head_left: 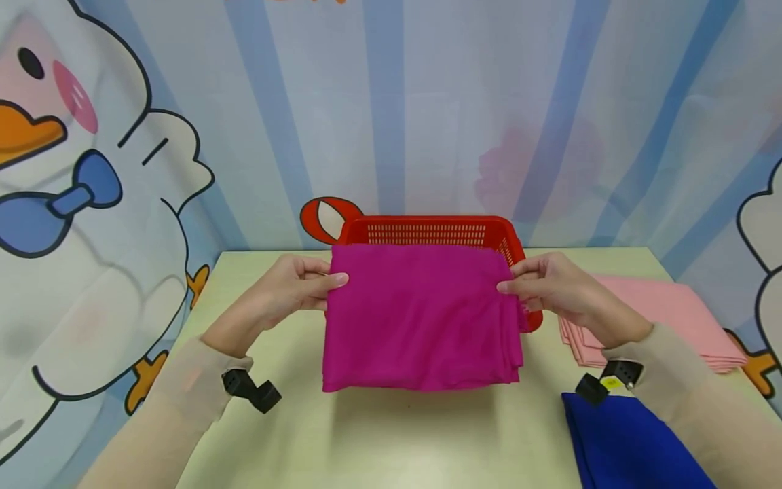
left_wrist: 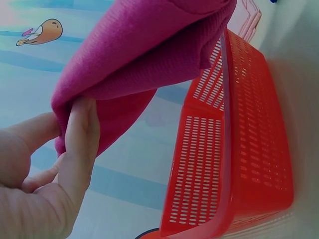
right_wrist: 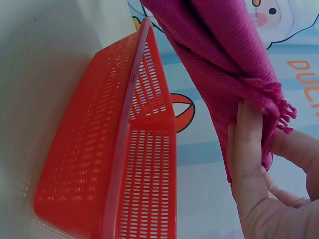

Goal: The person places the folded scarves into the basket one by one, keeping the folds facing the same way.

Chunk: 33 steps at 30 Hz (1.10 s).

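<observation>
A pale blue fabric backdrop (head_left: 440,102) with darker vertical stripes (head_left: 383,102) hangs behind a pale yellow-green tabletop (head_left: 275,435). Printed on it are a large white cartoon duck (head_left: 146,272) with a blue bow tie (head_left: 73,199) at left, a red-and-white ball (head_left: 330,220) and orange lettering (right_wrist: 300,76). Soft light casts blurred shadows across the tabletop.

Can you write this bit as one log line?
left hand: pinches folded magenta cloth | right hand: pinches opposite side | red basket: partly hidden | pink cloth, blue cloth: at right
</observation>
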Motion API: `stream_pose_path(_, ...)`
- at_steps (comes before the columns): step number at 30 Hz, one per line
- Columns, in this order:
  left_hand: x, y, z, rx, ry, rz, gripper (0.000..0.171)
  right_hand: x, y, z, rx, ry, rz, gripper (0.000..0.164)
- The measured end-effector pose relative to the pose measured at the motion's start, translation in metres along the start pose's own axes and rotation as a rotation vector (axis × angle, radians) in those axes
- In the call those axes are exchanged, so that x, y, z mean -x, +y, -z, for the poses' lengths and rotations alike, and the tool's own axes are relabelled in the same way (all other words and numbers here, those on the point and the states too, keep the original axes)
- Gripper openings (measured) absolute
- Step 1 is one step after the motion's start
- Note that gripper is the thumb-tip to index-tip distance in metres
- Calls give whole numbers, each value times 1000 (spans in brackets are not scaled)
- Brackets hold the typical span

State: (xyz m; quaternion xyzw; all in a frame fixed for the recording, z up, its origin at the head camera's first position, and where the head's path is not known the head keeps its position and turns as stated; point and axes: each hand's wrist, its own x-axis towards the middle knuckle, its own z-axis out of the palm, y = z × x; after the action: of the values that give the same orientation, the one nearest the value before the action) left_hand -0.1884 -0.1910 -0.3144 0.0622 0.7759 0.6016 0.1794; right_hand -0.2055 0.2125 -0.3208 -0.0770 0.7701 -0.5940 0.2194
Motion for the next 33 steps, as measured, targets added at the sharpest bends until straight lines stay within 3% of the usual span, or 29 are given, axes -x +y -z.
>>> stream_pose_path(33,-43,13,9,46,28,50,39,-37,-14,23,-17,10,-7,8)
